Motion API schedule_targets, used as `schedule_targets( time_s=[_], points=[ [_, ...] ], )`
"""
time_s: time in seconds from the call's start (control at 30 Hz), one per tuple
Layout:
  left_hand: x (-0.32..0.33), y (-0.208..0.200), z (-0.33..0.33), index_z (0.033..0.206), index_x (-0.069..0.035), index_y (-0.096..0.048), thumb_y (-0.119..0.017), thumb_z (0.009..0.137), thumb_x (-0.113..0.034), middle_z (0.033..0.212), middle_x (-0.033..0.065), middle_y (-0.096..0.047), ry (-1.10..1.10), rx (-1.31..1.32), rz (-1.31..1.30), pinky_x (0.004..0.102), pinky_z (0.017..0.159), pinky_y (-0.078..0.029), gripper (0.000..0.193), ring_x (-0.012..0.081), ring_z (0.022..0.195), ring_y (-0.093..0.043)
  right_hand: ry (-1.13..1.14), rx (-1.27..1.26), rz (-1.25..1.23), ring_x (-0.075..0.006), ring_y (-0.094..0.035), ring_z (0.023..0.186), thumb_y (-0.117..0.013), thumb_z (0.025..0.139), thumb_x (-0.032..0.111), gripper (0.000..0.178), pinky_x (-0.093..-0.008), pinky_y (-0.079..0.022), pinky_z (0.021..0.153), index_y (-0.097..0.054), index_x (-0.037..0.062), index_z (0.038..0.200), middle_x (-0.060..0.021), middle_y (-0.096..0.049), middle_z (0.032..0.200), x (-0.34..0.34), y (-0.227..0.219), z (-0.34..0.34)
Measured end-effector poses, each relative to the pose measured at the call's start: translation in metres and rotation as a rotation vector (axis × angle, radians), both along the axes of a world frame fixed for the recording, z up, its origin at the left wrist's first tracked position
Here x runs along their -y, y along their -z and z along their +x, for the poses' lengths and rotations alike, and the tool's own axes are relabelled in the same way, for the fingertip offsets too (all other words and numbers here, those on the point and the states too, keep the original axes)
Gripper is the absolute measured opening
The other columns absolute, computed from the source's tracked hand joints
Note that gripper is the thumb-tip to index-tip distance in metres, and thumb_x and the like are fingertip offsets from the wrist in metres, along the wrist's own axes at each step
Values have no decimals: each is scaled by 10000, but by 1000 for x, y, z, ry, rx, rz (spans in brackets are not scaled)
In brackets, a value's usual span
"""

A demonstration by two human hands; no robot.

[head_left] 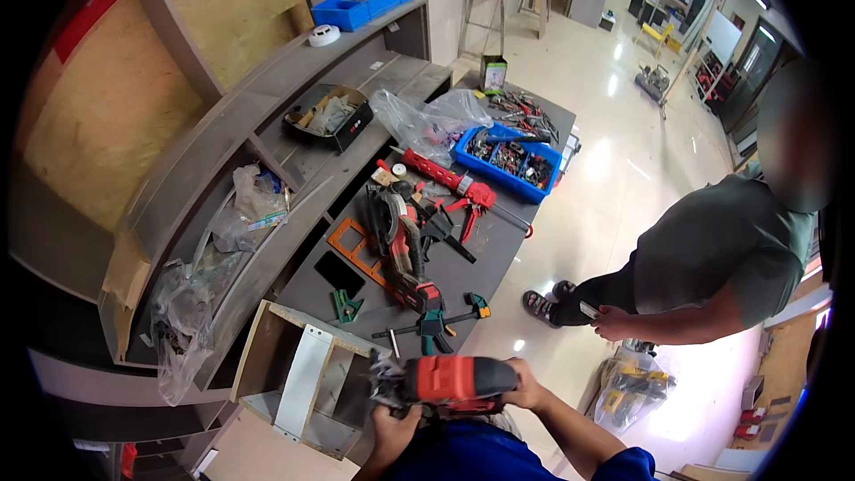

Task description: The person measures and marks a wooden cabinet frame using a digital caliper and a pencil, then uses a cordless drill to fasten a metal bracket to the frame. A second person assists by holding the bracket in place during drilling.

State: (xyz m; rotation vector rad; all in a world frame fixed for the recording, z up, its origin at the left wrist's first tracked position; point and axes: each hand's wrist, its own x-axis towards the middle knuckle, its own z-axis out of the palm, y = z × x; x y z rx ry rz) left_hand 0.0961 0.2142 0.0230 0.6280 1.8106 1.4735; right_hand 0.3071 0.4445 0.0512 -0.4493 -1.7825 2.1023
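Close in front of my body I hold a red-and-black power tool (450, 381) sideways. My left hand (394, 432) is closed on its underside near the grey metal end at the left. My right hand (527, 387) wraps round the black end at the right. The metal end is blurred, so the tool's exact kind is unclear. Just beyond it, a teal-and-black bar clamp (434, 330) lies on the grey worktop (481, 254). To the left stands an open wooden box frame (254, 352) with a white metal strip (303, 383) across it.
Across the worktop lie another red-and-black power tool (405, 249), a red caulking gun (459, 185), an orange frame (356, 248) and a green square tool (347, 305). A blue divided bin (509, 163) stands farther back. At the right is a person (712, 258) holding a phone-like object.
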Motion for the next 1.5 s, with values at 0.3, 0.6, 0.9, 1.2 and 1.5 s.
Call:
schedule_targets(
  time_s=[0.3, 0.6, 0.9, 1.2, 1.5],
  points=[
    [-82, -64, 3, 1524, 52, -410, -753, 905, -165, 1380, 243, -609, 98, -353, 329, 420, 1073, -476, 740, 341, 1262, -626, 748, -223, -455, -253, -637, 691, -682, 693, 193, 498, -394, -551, 698, -624, 16, 1155, -120, -667, 794, -10, 0, 57],
    [-15, 98, -4, 1270, 30, -663, -745, 888, -182, 1179, 251, -700, 41, -313, -270, 426, 949, -556, 444, 371, 1135, -690, 772, -319, -858, -208, -593, 711, -629, 774, 238, 301, -416, -510, 742, -589, 86, 1031, -60, -601, 824, -158, 81, 34],
    [42, 207, 58, 820, -73, -641, -684, 820, -163, 822, 129, -616, 373, -536, -555, 477, 681, -519, 101, 400, 819, -636, 552, -106, -970, -217, -579, 733, -632, 768, 188, 337, -437, -514, 780, -590, 84, 1086, -67, -586, 791, -300, 190, -49],
    [56, 214, 139, 945, -94, -722, -701, 913, -313, 914, 139, -718, 96, 18, -645, 409, 752, -549, 222, 295, 871, -705, 471, 2, -1100, -252, -622, 690, -578, 787, 166, 186, -446, -580, 684, -611, 44, 924, -113, -647, 801, -356, 269, -127],
    [53, 186, 228, 1185, -22, -685, -721, 954, -191, 1040, 113, -747, -198, 318, -795, 333, 811, -566, 289, 194, 939, -707, 393, 49, -1075, -243, -631, 760, -598, 812, 246, 169, -407, -558, 746, -629, 93, 877, -86, -658, 818, -361, 276, -135]
  ],
)
